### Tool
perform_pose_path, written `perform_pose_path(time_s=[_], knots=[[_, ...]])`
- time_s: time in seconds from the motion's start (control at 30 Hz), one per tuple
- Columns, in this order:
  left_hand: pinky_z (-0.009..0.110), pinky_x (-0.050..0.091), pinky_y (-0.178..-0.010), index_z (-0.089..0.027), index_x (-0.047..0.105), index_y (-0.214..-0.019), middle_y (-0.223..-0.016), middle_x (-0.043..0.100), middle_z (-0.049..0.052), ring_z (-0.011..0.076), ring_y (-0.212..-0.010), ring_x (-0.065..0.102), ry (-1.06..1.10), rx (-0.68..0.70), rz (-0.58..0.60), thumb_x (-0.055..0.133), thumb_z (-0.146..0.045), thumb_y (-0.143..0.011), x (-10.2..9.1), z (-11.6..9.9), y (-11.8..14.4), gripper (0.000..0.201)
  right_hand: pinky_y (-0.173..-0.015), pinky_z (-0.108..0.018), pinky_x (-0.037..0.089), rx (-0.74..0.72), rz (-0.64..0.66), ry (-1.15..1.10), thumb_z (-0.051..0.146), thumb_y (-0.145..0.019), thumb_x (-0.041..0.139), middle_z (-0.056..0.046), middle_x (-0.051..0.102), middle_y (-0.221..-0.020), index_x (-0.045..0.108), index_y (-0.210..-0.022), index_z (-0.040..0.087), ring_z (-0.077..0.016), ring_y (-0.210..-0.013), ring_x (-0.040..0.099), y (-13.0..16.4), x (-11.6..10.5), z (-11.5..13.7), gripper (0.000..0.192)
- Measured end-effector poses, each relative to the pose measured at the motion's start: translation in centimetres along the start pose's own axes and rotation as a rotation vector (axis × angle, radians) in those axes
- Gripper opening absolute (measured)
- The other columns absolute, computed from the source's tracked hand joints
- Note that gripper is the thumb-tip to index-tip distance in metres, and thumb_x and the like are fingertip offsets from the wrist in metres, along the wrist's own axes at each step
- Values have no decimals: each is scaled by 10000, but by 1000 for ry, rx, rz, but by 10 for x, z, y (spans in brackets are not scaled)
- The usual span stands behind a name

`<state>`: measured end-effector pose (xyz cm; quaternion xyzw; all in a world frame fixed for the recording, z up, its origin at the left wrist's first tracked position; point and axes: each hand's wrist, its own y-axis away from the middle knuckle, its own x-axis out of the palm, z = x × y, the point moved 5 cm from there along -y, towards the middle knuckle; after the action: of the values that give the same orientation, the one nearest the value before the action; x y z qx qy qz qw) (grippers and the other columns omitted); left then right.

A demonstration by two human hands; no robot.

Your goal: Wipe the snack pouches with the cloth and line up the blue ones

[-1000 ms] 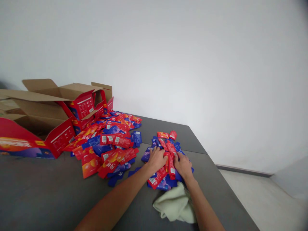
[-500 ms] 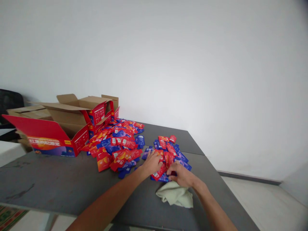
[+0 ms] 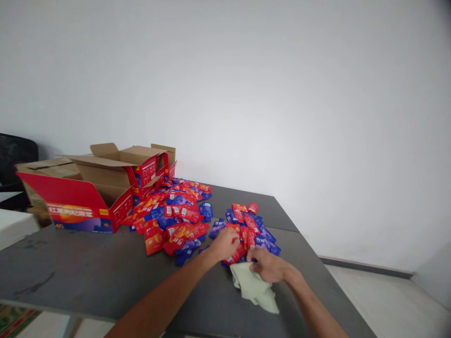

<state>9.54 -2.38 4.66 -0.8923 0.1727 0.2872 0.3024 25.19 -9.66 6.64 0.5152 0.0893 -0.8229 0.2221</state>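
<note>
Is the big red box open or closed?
Open: the red box has its brown flaps folded outward, showing the bare cardboard inside.

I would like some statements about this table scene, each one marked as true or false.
1. The right hand touches the pale green cloth. True.
2. The left hand rests on the smaller pile of sachets. True.
3. The cardboard boxes are closed. False: their flaps stand open.
4. The sachets are green and yellow. False: they are red and blue.
5. The larger pile of sachets lies beside the boxes. True.
6. The cloth lies on the floor. False: it lies on the grey table.
</note>
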Motion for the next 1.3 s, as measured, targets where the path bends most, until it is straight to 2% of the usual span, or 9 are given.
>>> perform_pose_path(time_s=[0.13, 0.23, 0.37, 0.5, 0.63, 0.77, 1.03, 1.17, 1.3], knots=[[308, 481, -735, -174, 688, -669, -644, 665, 41, 196, -682, 613, 370, -145, 6, 444, -502, -895, -1, 7, -13, 467, -687, -244, 402, -13, -52, -84, 239, -859, 530, 0, 642, -859, 601, -914, 205, -151, -760, 557, -10, -20, -1, 96], [318, 493, -720, -142, 710, -727, -673, 684, 65, 210, -689, 640, 772, -327, 17, 441, -685, -847, 1, 19, -18, 618, -680, -239, 399, -58, -170, -141, 270, -887, 519, 14, 618, -837, 563, -898, 202, -143, -752, 540, -28, -33, -2, 81], [296, 487, -653, -104, 714, -915, -774, 714, 94, 208, -685, 652, 1004, -406, 7, 590, -697, -757, -4, 32, -22, 626, -674, -247, 399, -35, -394, -178, 311, -920, 469, 10, 596, -807, 528, -874, 199, -149, -741, 541, -58, -44, -12, 135], [275, 489, -678, -131, 678, -1098, -929, 732, 78, 211, -788, 664, 936, -316, -28, 798, -391, -645, -11, 42, -29, 536, -649, -262, 386, 59, -609, -136, 311, -917, 446, 4, 592, -756, 511, -872, 207, -162, -683, 536, -85, -42, -25, 131], [260, 469, -645, -136, 690, -1021, -899, 726, 48, 187, -757, 640, 750, -359, -152, 739, -257, -663, -16, 63, -37, 382, -631, -274, 377, 111, -702, -98, 294, -892, 448, -1, 590, -720, 498, -879, 216, -175, -638, 537, -105, -32, -31, 93], [241, 444, -614, -135, 696, -913, -817, 701, 19, 170, -720, 613, 579, -377, -238, 762, -265, -642, -27, 77, -40, 308, -643, -284, 400, 112, -724, -131, 329, -885, 452, -18, 609, -738, 494, -851, 228, -198, -671, 566, -116, -21, -33, 115], [322, 512, -798, -144, 642, -1143, -1031, 726, 103, 234, -898, 675, 1050, -354, -180, 837, -336, -645, -16, 64, -25, 568, -684, -344, 448, 158, -901, -359, 455, -913, 453, -73, 657, -813, 524, -923, 220, -242, -720, 613, -116, 5, -44, 246], [321, 505, -776, -147, 653, -1106, -999, 731, 86, 238, -896, 666, 880, -454, -257, 831, -221, -600, -11, 75, -18, 541, -623, -336, 458, 165, -867, -542, 533, -867, 541, -37, 642, -720, 567, -898, 219, -222, -642, 593, -112, 12, -48, 316], [296, 488, -764, -173, 661, -1090, -984, 725, 49, 210, -875, 651, 824, -401, -264, 766, -156, -627, -14, 80, -18, 474, -576, -322, 492, 150, -604, -916, 557, -806, 650, -22, 678, -736, 609, -1014, 219, -201, -599, 610, -104, 17, -40, 399]])
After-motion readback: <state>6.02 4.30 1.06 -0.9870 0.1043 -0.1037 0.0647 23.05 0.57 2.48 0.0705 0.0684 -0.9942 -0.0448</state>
